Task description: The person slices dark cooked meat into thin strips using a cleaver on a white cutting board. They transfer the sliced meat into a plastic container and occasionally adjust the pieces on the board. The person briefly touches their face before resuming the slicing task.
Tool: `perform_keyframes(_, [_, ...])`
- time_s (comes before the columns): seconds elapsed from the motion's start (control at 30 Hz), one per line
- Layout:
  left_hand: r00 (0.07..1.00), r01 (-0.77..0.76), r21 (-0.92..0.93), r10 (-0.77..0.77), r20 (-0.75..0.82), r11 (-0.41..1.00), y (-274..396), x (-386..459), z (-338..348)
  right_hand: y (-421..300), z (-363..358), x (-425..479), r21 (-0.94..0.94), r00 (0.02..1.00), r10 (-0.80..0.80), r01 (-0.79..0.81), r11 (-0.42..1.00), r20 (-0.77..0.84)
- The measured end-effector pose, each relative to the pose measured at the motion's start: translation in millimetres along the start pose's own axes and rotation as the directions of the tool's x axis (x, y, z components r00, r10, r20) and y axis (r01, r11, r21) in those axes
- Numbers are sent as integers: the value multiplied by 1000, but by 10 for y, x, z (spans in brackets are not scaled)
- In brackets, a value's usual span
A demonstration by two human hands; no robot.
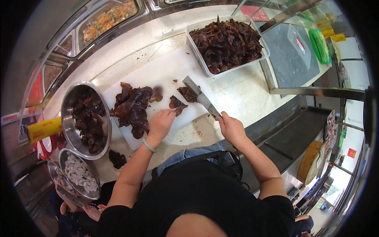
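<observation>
On a white plastic cutting board [174, 63] lie dark brown, wet sheets that look like seaweed or wood ear fungus. My left hand [161, 123], with a pale green bangle at the wrist, has its fingertips at a small cut piece [177, 105]. A larger heap [133, 106] lies to its left. My right hand [231, 127] grips the handle of a cleaver [199, 94]; its blade lies over the right edge of another dark piece [187, 94]. A clear plastic tub [219, 74] behind the board is piled high with dark pieces.
Left of the board stands a steel bowl [108, 130] of dark sheets; a loose piece [117, 159] lies near it. Below is a bowl of pale grey pieces [79, 171], beside a co-worker's hands [92, 212] and blade. A metal rail [319, 93] juts out at right.
</observation>
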State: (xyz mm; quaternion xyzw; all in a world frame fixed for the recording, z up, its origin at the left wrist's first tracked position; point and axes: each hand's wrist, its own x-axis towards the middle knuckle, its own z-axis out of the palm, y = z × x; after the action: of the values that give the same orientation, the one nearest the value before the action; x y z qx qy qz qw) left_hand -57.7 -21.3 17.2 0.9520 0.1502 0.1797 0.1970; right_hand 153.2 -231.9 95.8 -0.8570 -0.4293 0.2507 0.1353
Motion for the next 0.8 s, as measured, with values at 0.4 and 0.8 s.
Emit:
perform_keyframes(0.4, [994,-106,-46,108,27,993,-125,-7,77,-89,49,320,-219,947,-256,296,930,196])
perform_keyframes(0.8, [754,625,-521,-623,209,582,-4,-94,-4,325,-295,-227,-148,980,-27,57,987,199])
